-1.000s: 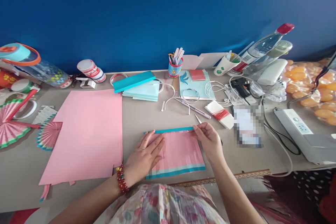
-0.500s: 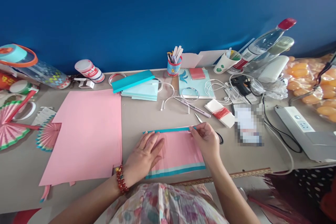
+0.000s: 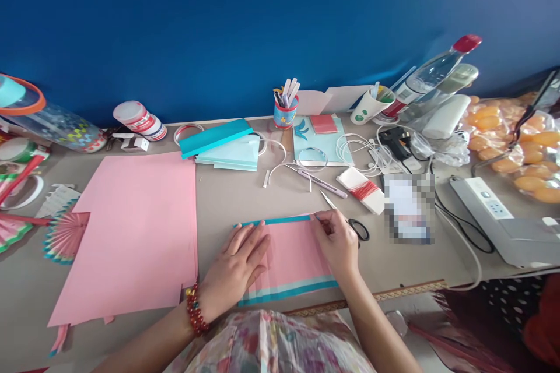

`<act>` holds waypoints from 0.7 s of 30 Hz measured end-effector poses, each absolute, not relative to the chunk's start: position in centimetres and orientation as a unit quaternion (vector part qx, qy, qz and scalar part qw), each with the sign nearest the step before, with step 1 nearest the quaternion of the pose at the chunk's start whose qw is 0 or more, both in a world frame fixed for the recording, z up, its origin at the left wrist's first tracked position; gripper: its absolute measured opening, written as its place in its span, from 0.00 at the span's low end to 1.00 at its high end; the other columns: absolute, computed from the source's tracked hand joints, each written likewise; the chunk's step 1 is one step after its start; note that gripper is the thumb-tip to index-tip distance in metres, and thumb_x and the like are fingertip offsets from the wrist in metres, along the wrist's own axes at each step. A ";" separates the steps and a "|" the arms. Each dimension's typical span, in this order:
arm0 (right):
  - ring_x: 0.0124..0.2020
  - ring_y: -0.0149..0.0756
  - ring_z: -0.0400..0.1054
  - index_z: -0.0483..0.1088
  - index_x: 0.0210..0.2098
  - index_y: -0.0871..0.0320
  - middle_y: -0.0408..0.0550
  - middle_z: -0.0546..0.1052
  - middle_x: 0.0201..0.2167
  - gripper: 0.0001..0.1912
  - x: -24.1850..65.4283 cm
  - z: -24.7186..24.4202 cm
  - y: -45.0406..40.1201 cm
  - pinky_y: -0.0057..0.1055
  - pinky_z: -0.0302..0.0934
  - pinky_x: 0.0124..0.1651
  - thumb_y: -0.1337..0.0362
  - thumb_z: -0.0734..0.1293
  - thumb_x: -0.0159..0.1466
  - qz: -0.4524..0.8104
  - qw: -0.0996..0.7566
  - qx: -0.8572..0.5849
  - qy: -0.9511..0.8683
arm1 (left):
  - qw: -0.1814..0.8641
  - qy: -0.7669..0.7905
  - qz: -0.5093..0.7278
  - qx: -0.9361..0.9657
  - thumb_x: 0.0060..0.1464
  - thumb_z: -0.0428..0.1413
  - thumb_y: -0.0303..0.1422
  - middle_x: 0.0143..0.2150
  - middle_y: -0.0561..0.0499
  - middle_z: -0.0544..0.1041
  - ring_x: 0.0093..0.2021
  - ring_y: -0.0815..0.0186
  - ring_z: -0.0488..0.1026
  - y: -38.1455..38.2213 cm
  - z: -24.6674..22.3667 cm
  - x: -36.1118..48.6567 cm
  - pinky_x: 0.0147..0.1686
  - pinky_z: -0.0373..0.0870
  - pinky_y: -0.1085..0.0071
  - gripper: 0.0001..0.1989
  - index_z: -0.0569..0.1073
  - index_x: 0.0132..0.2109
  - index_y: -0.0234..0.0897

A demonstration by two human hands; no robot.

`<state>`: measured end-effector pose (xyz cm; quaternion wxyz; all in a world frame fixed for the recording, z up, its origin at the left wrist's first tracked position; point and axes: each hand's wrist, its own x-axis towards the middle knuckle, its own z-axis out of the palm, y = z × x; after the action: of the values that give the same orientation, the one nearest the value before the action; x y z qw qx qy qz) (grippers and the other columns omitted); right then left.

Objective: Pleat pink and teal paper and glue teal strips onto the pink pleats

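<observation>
facing blue wall (image 3: pixel 219 29), left hand (image 3: pixel 234 268) presses, right (image 3: pixel 340 243) pinches pink paper (image 3: pixel 295 250) on grey table (image 3: pixel 227 195).

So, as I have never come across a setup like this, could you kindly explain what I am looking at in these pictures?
There is no machine here: a person works with two bare hands. Every picture comes from one camera worn on the person's head, looking forward and down.

The left hand, with a beaded bracelet at its wrist, lies spread on a blue-edged pink sheet. The right hand seems to pinch that sheet's far edge.

Also on the table are a large pink paper to the left, folded blue paper behind it, a pen cup, a card wound with red thread, and scissors, partly hidden by the right hand.
</observation>
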<state>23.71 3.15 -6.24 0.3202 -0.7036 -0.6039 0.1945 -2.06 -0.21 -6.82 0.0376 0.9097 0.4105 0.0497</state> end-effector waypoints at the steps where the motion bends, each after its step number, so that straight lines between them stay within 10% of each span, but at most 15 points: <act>1: 0.26 0.34 0.67 0.66 0.31 0.53 0.44 0.76 0.29 0.09 23.7 -6.2 3.2 0.31 0.60 0.33 0.57 0.63 0.66 0.194 0.324 -0.696 -0.610 | 0.038 0.410 0.048 0.910 0.66 0.49 0.41 0.72 0.46 0.53 0.68 0.51 0.55 -0.2 -6.8 -2.1 0.66 0.55 0.51 0.28 0.58 0.69 0.39; 21: 0.28 0.32 0.65 0.64 0.32 0.54 0.43 0.75 0.33 0.07 23.9 -7.5 3.6 0.30 0.60 0.35 0.60 0.63 0.67 0.154 0.303 -0.697 -0.632 | 0.024 0.401 0.046 0.915 0.65 0.50 0.41 0.72 0.44 0.54 0.67 0.50 0.57 -0.1 -6.9 -2.1 0.66 0.57 0.50 0.28 0.58 0.68 0.39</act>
<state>23.86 3.64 -7.51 0.3030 -0.6968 -0.6316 0.1542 -2.10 -0.05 -6.94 0.0244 0.9146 0.4009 0.0459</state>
